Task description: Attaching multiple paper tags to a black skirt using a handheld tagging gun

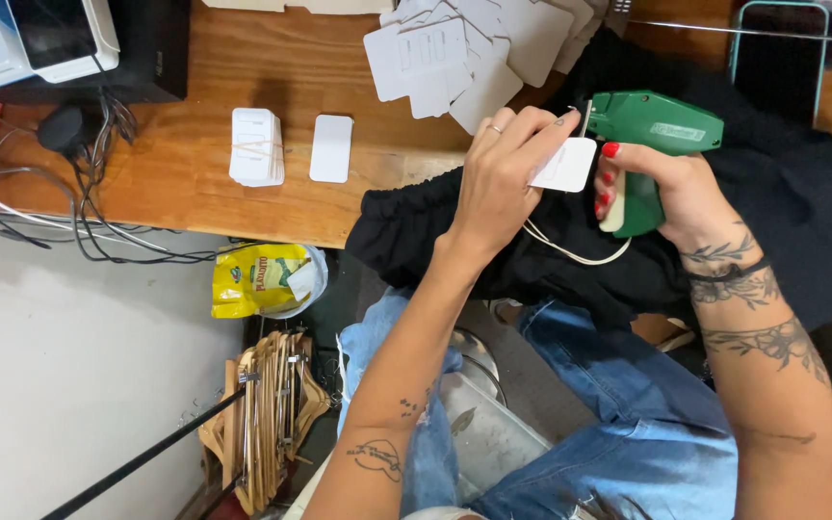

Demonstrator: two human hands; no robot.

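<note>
My right hand (671,188) grips a green tagging gun (662,130), its needle pointing left. My left hand (503,178) pinches a small white card tag (565,166) against the needle tip, fingers closed on it. Both hands work over a black garment (782,193) with a gathered waistband and a white drawstring (570,252), which lies across the wooden table edge and my lap.
On the wooden table (195,183) lie a banded stack of white tags (257,146), a single tag (331,148) and a loose pile of tags (474,53). Cables and a white device sit at the far left. Wooden hangers (272,414) and a yellow bag (262,279) are below.
</note>
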